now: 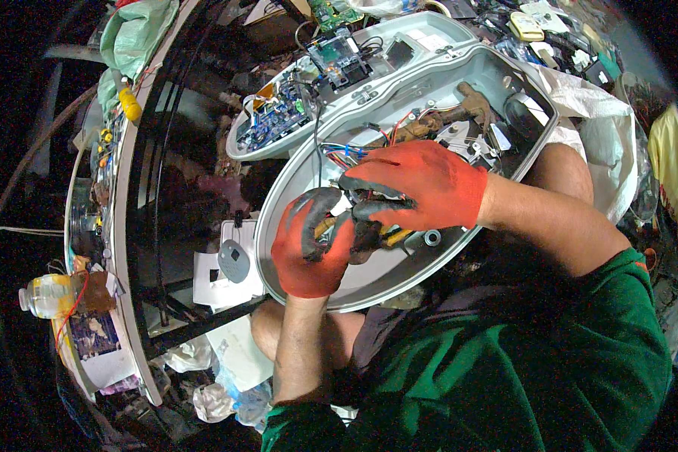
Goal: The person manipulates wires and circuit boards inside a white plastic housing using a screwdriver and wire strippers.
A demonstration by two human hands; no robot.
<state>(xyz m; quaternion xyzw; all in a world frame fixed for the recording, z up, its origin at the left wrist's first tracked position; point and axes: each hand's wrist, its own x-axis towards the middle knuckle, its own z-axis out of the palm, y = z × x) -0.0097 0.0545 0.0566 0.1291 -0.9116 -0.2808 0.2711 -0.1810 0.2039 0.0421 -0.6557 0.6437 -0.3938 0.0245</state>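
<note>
Both hands wear red gloves with black-coated fingers and meet over an oval grey plastic housing (377, 290). My left hand (314, 248) is closed, its fingers curled up toward the right. Bent over from the right, my right hand (429, 184) has its fingertips pressed together beside it. A small white piece (342, 205) shows between the two hands; the gloves cover most of what they grip. Thin coloured wires (343, 154) lie just above the fingers. Inside the housing rest a hammer (473, 107) with a worn head and a yellow-handled tool (396, 238), partly under my right hand.
Behind the housing lies its matching half (429, 30), bearing a blue circuit board (282, 120) and a dark module (339, 60). At left runs a dark frame (158, 188) beside a shelf with a plastic bottle (49, 296). A white sack (603, 128) and scrap electronics crowd the right.
</note>
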